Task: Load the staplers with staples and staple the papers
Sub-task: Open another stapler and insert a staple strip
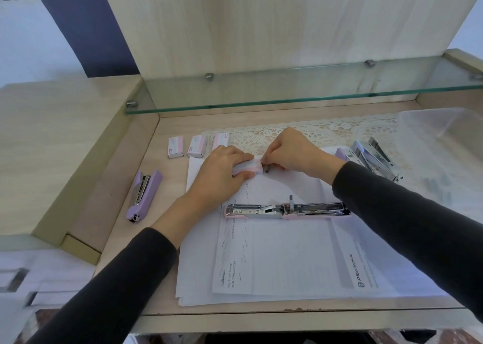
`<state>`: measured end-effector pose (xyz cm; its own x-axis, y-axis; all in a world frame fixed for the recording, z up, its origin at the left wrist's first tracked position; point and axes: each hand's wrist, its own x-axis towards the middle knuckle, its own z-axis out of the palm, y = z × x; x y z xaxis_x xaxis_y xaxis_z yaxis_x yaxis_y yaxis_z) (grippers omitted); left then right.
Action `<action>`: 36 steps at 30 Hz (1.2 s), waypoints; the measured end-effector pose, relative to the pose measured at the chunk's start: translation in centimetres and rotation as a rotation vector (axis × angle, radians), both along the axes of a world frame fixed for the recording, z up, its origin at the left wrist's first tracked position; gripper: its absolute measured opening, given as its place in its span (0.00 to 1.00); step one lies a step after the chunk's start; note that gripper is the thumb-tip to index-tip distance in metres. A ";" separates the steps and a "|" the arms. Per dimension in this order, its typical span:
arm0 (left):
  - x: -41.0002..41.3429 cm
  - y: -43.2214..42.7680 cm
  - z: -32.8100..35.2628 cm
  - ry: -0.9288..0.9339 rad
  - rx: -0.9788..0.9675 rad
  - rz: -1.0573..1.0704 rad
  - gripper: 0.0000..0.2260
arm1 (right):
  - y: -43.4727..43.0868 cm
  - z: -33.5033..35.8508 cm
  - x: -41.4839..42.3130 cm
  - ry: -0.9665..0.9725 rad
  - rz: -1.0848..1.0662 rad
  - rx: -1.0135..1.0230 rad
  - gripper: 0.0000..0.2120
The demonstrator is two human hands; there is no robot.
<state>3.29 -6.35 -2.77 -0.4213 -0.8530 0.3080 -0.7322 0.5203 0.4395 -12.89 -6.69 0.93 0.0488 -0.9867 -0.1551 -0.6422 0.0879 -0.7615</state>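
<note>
Early loading stage: a staple box (248,168) is gripped by the left hand (219,179) and pinched at its end by the right hand (290,149), beyond the pink stapler (287,210) laid open on the papers (287,260); loading and stapling are judged outstanding.

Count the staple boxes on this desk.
4. Back-left row: left box, middle box, right box. Fourth box held by left hand and right hand over the papers. Others may be hidden.
</note>
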 end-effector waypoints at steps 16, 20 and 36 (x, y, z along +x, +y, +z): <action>-2.5 -5.3 1.7 -0.168 0.029 0.050 0.16 | 1.9 1.3 -4.9 -0.268 -0.028 0.057 0.07; -2.5 -5.1 1.7 -0.159 0.008 0.066 0.15 | 2.7 1.7 -5.7 -0.267 -0.036 0.051 0.09; -2.0 7.7 2.7 0.062 0.132 -0.081 0.14 | 8.8 3.6 -7.0 -0.120 0.039 -0.048 0.09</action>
